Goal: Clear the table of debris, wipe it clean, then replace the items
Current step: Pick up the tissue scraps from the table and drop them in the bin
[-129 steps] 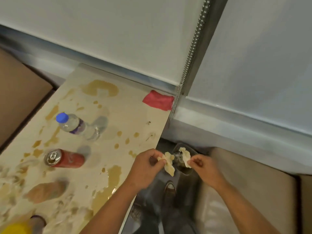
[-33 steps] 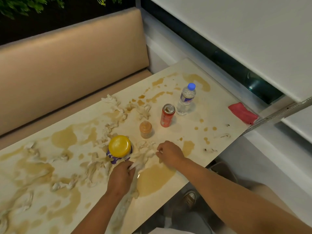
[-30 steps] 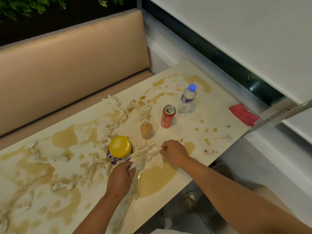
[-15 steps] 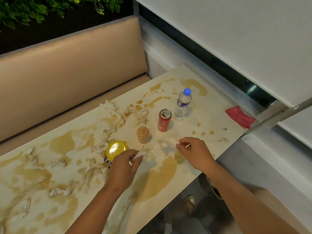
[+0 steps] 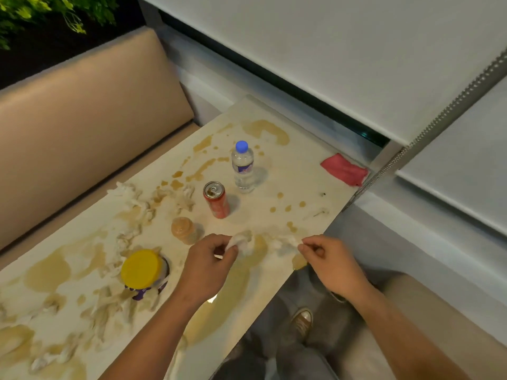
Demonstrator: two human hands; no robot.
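Note:
The pale table (image 5: 277, 218) is smeared with brown spills and strewn with wet torn tissue scraps (image 5: 131, 204). My left hand (image 5: 208, 259) pinches a white wad of tissue (image 5: 240, 239) just above the table's near edge. My right hand (image 5: 326, 259) pinches the end of another tissue scrap (image 5: 285, 239) over the table's corner. On the table stand a water bottle (image 5: 242, 167) with a blue cap, a red can (image 5: 216, 200), a small orange-lidded jar (image 5: 183, 230) and a yellow-lidded jar (image 5: 142, 272). A red cloth (image 5: 344, 170) lies at the far right corner.
A tan bench backrest (image 5: 82, 127) runs along the table's far side and another tan seat (image 5: 428, 325) is at the right. White blinds with a bead chain (image 5: 439, 119) hang by the window. My legs and a shoe (image 5: 301, 322) show below the table edge.
Both hands have moved rightward along the near edge, away from the yellow-lidded jar, each lifting a tissue scrap. 4.3 s ago they held scraps over a bin on the floor.

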